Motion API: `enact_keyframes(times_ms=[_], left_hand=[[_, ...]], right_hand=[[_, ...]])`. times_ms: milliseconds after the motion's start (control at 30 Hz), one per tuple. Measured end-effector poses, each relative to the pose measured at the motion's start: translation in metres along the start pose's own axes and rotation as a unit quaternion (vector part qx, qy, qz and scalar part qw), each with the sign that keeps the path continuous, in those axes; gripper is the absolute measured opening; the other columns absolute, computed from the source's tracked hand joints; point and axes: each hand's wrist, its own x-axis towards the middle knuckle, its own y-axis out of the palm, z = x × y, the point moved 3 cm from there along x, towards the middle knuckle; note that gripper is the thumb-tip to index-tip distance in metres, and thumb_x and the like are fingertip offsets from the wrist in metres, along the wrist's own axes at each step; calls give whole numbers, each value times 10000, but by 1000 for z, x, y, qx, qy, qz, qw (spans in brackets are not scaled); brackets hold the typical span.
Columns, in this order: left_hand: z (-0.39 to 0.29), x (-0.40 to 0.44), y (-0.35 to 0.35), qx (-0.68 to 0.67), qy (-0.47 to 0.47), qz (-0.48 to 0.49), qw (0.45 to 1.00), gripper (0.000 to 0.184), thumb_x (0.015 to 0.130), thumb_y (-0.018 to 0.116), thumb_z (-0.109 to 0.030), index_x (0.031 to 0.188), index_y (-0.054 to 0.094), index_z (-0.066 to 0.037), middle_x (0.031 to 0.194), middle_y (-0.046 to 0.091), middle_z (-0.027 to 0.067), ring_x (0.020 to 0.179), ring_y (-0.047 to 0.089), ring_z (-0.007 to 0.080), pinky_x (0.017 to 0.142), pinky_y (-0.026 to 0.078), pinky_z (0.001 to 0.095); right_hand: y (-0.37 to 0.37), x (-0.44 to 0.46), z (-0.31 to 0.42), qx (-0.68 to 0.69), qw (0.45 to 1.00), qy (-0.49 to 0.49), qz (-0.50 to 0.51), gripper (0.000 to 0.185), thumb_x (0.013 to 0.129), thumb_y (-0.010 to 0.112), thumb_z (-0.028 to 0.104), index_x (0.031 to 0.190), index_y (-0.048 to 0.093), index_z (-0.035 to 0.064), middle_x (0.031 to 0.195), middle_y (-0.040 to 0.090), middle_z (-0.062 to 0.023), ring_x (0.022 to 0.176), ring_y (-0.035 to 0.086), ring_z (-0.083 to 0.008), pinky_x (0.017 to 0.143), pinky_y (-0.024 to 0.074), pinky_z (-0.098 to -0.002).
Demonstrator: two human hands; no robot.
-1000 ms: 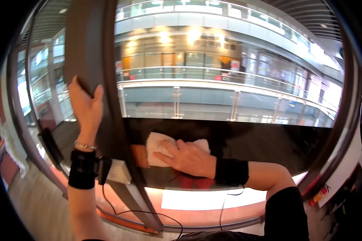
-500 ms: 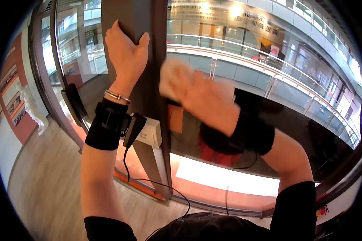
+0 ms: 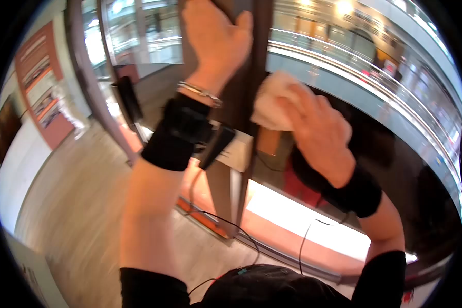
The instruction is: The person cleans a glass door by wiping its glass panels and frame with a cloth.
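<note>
My right hand (image 3: pixel 321 131) presses a white cloth (image 3: pixel 277 102) against the glass pane (image 3: pixel 395 154), close to the dark vertical frame (image 3: pixel 256 56) on its left. The fingers are bent over the cloth's right part. My left hand (image 3: pixel 218 41) lies against the frame at the top, thumb apart from the fingers, with nothing held. A black wristband with a small device (image 3: pixel 218 146) and a bracelet are on the left wrist. Behind that wrist a pale box (image 3: pixel 237 152) sits on the frame.
A black door handle (image 3: pixel 128 100) stands left of my left forearm. Thin black cables (image 3: pixel 236 226) hang below my arms. Wood-look floor (image 3: pixel 82 205) extends to the left, towards a wall panel (image 3: pixel 41 87) and a white figure (image 3: pixel 66 110). Railings show beyond the glass.
The view has turned left and down. My right hand and the cloth have moved up to the pane's left edge, beside the frame. My left hand stays on the frame.
</note>
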Motion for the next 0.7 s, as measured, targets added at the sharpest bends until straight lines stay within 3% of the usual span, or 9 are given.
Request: enact_keyframes(times_ms=[67, 133, 267, 367, 467, 567, 600, 633, 700], left_hand=[[-10, 3, -7, 4, -25, 27, 999, 742, 752, 748, -256, 1287, 398, 121, 1175, 504, 282, 1130, 473, 421, 999, 376, 473], [-15, 4, -9, -30, -79, 55, 995, 732, 758, 739, -234, 1287, 383, 126, 1175, 486, 266, 1125, 464, 409, 984, 383, 463], [-16, 3, -10, -40, -78, 46, 995, 709, 760, 730, -204, 1293, 377, 102, 1155, 479, 246, 1107, 461, 394, 960, 393, 466], [-24, 4, -12, -55, -114, 43, 991, 698, 759, 728, -201, 1287, 378, 92, 1148, 478, 246, 1102, 459, 399, 951, 396, 468], [-20, 5, -11, -48, -103, 35, 993, 708, 739, 734, -198, 1279, 377, 90, 1158, 473, 246, 1109, 452, 412, 942, 395, 484], [-5, 7, -5, 24, -57, 108, 992, 777, 722, 730, -180, 1318, 328, 115, 1193, 443, 278, 1137, 433, 439, 973, 367, 507], [-21, 3, -8, 9, -70, 35, 997, 761, 787, 674, -211, 1333, 304, 169, 1280, 428, 340, 1205, 409, 472, 1055, 326, 500], [-19, 0, -4, 31, -36, 8, 999, 735, 789, 668, -188, 1320, 313, 175, 1255, 437, 345, 1181, 425, 479, 1045, 335, 500], [-17, 4, -3, -5, -55, 21, 998, 692, 781, 676, -179, 1292, 359, 163, 1225, 477, 344, 1160, 466, 465, 1023, 368, 476]], right_hand=[[3, 2, 6, -39, 999, -1, -11, 405, 759, 578, 77, 1159, 637, 102, 1218, 547, -70, 770, 560, -209, 533, 496, -296], [27, -19, 29, -50, 996, -68, 29, 399, 778, 585, 112, 1175, 618, 89, 1210, 546, -76, 756, 546, -203, 536, 475, -277], [92, -106, 83, -19, 968, -181, 171, 360, 802, 577, 141, 1144, 622, 36, 1227, 549, -104, 794, 558, -208, 549, 471, -266], [129, -165, 121, 9, 951, -219, 220, 331, 805, 582, 156, 1106, 640, 30, 1166, 563, -99, 816, 573, -219, 550, 481, -272], [146, -181, 138, 35, 937, -199, 284, 336, 800, 587, 170, 1103, 640, 35, 1122, 565, -80, 817, 572, -208, 554, 481, -275], [131, -158, 123, 19, 962, -144, 231, 330, 789, 602, 169, 1092, 642, 44, 1122, 559, -70, 809, 574, -202, 551, 484, -274], [117, -142, 112, 9, 974, -127, 186, 326, 784, 605, 167, 1085, 640, 46, 1115, 555, -67, 795, 572, -200, 544, 487, -277], [105, -122, 99, -2, 984, -111, 141, 323, 779, 608, 165, 1078, 638, 48, 1108, 551, -64, 781, 570, -199, 537, 490, -279], [95, -100, 84, 65, 987, -69, 128, 324, 773, 606, 165, 1075, 630, 50, 1146, 545, -75, 760, 564, -201, 531, 494, -276]])
